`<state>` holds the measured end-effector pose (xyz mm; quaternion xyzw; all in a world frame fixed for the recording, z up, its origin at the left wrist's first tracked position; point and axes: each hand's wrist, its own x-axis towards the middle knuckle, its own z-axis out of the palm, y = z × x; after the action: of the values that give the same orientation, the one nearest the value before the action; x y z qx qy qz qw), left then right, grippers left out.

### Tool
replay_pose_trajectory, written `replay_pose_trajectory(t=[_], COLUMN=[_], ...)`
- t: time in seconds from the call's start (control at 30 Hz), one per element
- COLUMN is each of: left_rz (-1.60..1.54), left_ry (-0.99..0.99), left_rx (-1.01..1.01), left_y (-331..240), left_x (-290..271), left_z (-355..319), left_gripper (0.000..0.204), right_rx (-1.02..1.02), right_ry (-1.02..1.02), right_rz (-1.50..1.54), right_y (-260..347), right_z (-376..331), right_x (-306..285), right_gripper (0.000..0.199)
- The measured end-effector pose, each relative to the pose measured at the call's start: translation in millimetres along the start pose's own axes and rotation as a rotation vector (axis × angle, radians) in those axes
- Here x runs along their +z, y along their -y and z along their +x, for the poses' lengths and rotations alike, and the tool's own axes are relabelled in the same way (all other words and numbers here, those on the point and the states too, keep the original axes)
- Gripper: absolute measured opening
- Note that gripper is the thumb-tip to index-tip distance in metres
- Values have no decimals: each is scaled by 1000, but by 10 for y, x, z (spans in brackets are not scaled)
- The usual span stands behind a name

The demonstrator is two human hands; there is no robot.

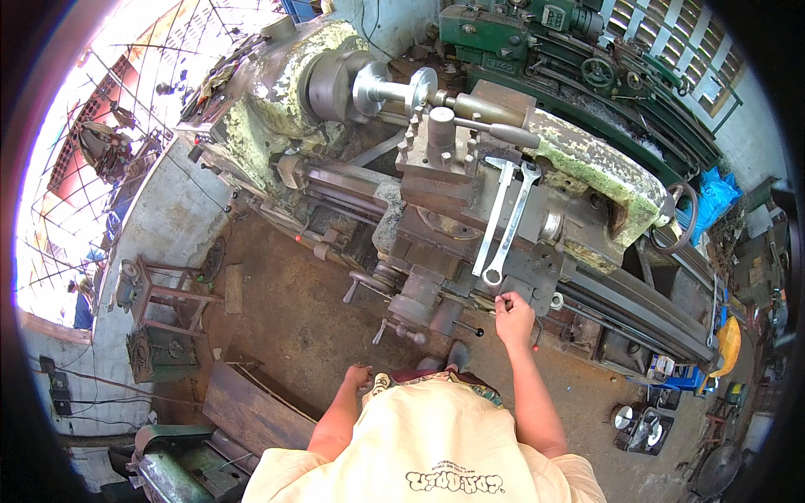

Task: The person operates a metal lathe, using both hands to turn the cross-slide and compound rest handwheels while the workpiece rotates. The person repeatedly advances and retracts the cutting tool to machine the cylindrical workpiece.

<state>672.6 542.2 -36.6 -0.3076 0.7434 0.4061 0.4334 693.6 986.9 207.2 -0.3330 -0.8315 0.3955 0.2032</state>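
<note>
My right hand (pixel 513 318) is at the front edge of the lathe carriage, just below the ring end of a combination wrench (pixel 514 220). Its fingers are pinched together; whatever may be between them is too small to make out. Beside the wrench, on its left, lies a vernier caliper (pixel 495 220); both rest on the carriage. My left hand (pixel 359 375) hangs near my waist with curled fingers, and nothing shows in it. Behind the tool post (pixel 441 138), a shiny flanged metal workpiece (pixel 392 90) sits between the chuck (pixel 337 86) and the tailstock (pixel 486 107).
Crank handles (pixel 381 285) stick out from the lathe's front toward me. A second, green lathe (pixel 579 59) stands behind. On the floor are a small metal stand (pixel 172 293) at left and a black crate (pixel 644 429) at right. A green machine (pixel 180 461) is at lower left.
</note>
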Motion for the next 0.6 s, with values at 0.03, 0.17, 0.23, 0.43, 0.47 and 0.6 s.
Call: replay_pose_trajectory(t=[0.03,0.17,0.23,0.43,0.47,0.6], left_rz=[-6,9,49,52,52,41], left_ry=[1,5,8,23,20,19], left_rx=[-24,-4,-4,14,13,5], left_y=[2,-4,-16,-65,-71,-93], left_x=[1,-2,-1,10,13,25], left_z=[7,19,8,-61,-68,-68], left_gripper=[29,27,26,24,24,23], right_rx=[9,3,15,23,18,-14], right_ry=[1,2,5,21,18,8], right_rz=[8,0,4,21,16,5], right_y=[2,15,26,34,26,-5], right_z=[0,-1,-1,-1,-1,5], right_x=[-1,-9,-17,-25,-25,-8], right_gripper=[16,16,16,16,16,15])
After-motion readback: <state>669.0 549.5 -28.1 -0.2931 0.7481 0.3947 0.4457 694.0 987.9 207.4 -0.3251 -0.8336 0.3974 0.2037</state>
